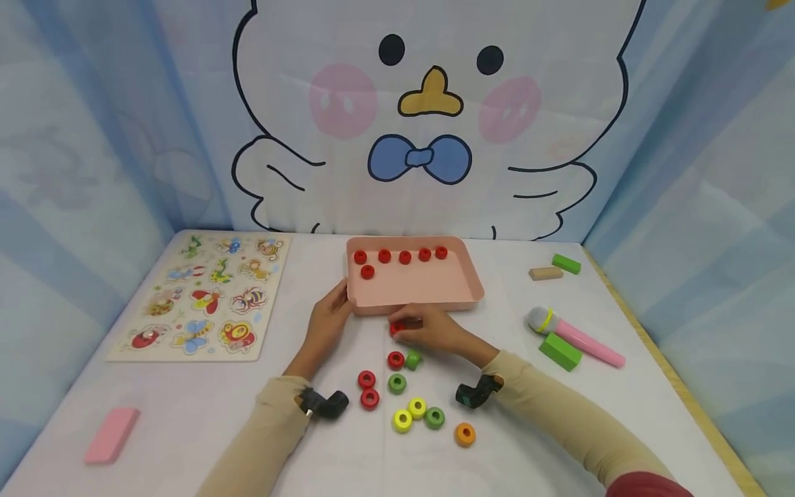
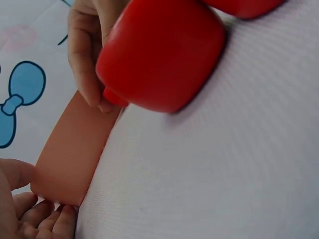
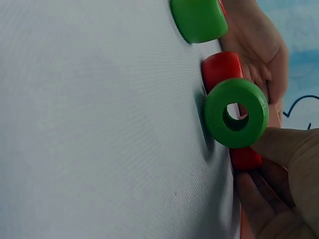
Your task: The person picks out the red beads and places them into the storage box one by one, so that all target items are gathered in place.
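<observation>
Pinching a red bead (image 3: 245,159) is the right hand (image 1: 436,330) — the left hand (image 1: 327,320) grips the pink tray (image 1: 425,284).

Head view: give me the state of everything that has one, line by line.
Tray: upright, holding six red beads
Left hand: holding tray corner
Right hand: pinching red bead
Loose red beads: flat
Green beads: two flat, one on edge
Yellow beads: flat
Orange bead: flat
Puzzle: flat
Microphone: lying down
Blocks: lying down

Our arms (image 1: 562,411) reached forward, angled inward.
Our left hand (image 1: 328,323) curled in a grip; our right hand (image 1: 433,330) pinched.
</observation>
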Action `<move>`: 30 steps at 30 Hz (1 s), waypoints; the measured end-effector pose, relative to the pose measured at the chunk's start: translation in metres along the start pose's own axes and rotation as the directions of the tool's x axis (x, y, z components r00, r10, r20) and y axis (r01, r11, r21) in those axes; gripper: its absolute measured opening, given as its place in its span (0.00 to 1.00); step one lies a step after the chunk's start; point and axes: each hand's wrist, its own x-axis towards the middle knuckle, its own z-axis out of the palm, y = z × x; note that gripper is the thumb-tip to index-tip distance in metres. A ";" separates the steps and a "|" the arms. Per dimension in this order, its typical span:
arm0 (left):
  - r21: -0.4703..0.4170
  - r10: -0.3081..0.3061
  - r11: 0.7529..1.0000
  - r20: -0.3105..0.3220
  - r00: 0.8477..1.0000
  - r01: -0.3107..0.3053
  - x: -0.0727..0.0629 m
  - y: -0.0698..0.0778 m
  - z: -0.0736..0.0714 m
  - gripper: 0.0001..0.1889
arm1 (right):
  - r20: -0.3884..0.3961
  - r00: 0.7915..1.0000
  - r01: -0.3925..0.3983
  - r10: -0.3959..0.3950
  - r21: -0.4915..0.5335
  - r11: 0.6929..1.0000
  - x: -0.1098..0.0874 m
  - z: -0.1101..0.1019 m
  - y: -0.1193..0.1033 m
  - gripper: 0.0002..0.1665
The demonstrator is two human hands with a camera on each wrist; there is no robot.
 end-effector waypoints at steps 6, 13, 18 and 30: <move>-0.009 0.035 0.999 -0.018 0.999 -0.035 0.001 0.000 -0.002 0.29 | -0.011 1.000 0.003 -0.003 0.007 1.000 0.003 0.001 0.003 0.18; -0.033 -0.012 0.999 -0.008 1.000 0.011 0.001 -0.004 0.004 0.29 | 0.031 0.999 -0.035 0.036 -0.048 0.998 -0.001 -0.005 0.005 0.16; -0.041 -0.010 0.999 -0.017 1.000 0.010 -0.002 -0.004 0.008 0.29 | 0.083 0.997 0.013 -0.006 -0.078 0.997 0.000 -0.023 -0.003 0.17; -0.026 0.013 1.000 -0.013 1.000 -0.013 -0.001 -0.002 0.002 0.29 | 0.011 0.993 -0.116 0.118 -0.097 0.989 0.061 -0.073 -0.011 0.19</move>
